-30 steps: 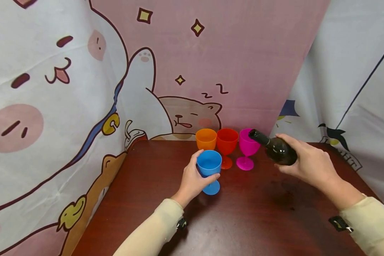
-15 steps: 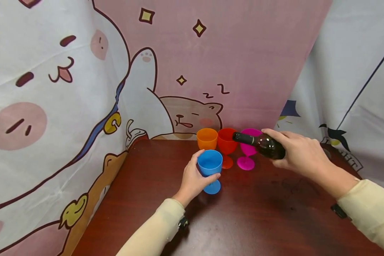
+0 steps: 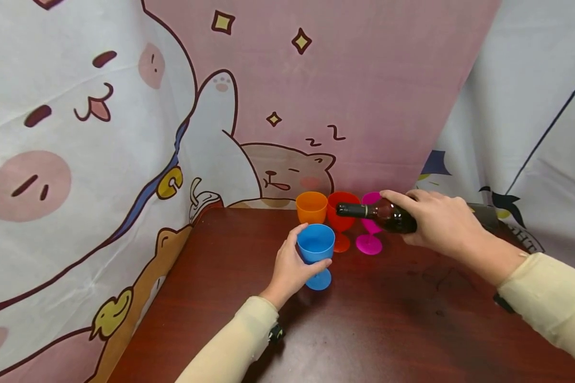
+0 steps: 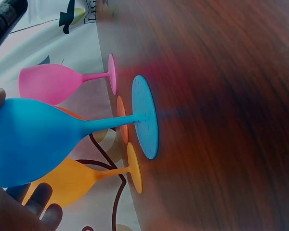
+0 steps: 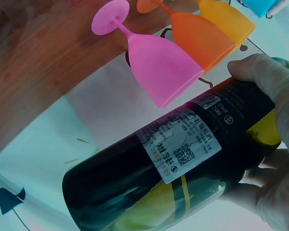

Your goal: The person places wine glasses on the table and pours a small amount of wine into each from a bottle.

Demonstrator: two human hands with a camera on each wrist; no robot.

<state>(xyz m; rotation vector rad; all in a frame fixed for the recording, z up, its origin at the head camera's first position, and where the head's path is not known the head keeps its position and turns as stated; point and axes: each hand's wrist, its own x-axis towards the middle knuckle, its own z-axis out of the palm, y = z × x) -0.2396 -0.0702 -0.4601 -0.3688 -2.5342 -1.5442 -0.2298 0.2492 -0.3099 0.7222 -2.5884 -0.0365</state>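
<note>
My left hand (image 3: 289, 271) holds a blue plastic goblet (image 3: 316, 242) upright, thumb and fingers curled round its bowl. Its round foot (image 4: 145, 118) is close to the tabletop in the left wrist view. My right hand (image 3: 443, 223) grips a dark glass wine bottle (image 3: 396, 217) by its body. The bottle lies nearly level, neck to the left, its mouth just up and right of the blue rim. A white sticker (image 5: 183, 149) with a code shows on the bottle. No liquid is visible at the mouth.
Behind stand an orange goblet (image 3: 311, 207), a red goblet (image 3: 339, 226) and a magenta goblet (image 3: 369, 244) in a row, partly covered by the blue goblet and the bottle. The brown wooden table (image 3: 211, 298) ends against printed cartoon curtains (image 3: 388, 96).
The bottle has swung left and tipped toward level, its mouth passing from in front of the magenta goblet to in front of the red one. The left hand and blue goblet stay nearly still.
</note>
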